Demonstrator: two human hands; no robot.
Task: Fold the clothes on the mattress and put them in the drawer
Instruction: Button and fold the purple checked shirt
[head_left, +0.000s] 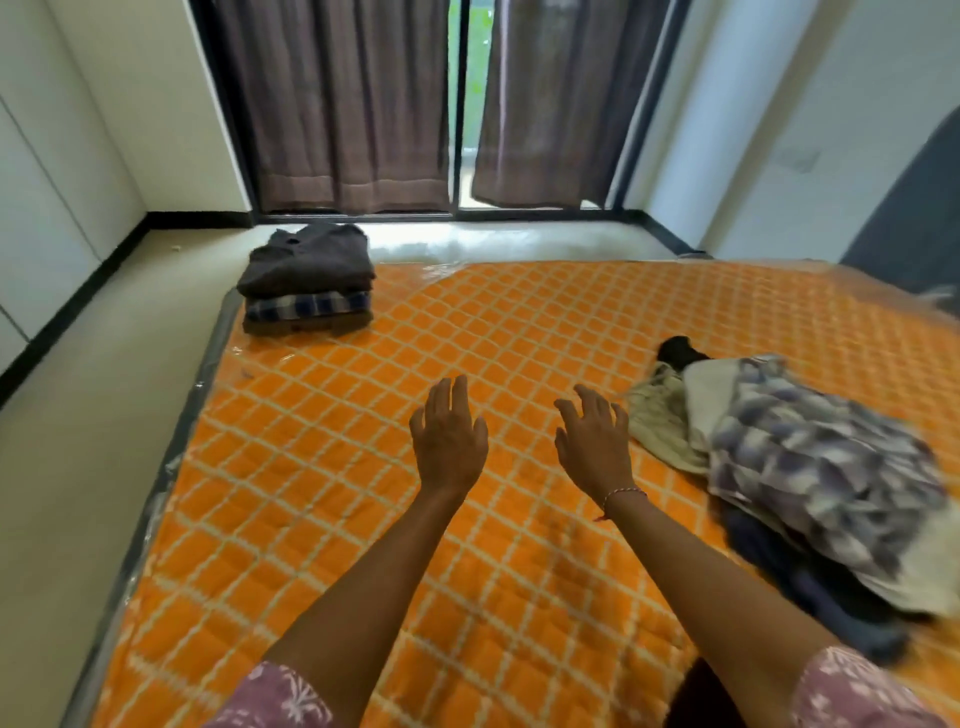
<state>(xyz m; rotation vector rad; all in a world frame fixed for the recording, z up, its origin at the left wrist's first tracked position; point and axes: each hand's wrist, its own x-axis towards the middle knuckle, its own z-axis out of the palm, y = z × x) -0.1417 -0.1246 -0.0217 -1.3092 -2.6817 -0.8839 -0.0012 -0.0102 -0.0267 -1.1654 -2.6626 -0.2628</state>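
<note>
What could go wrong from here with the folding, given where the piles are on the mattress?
1. The folded stack sits at the far left corner of the mattress, close to its edge; a tug on the plastic cover could tip it onto the floor.
2. The unfolded pile is tangled, so pulling the checked shirt may drag the cream garment with it.
3. Both hands, left and right, are empty and apart from the pile.
</note>
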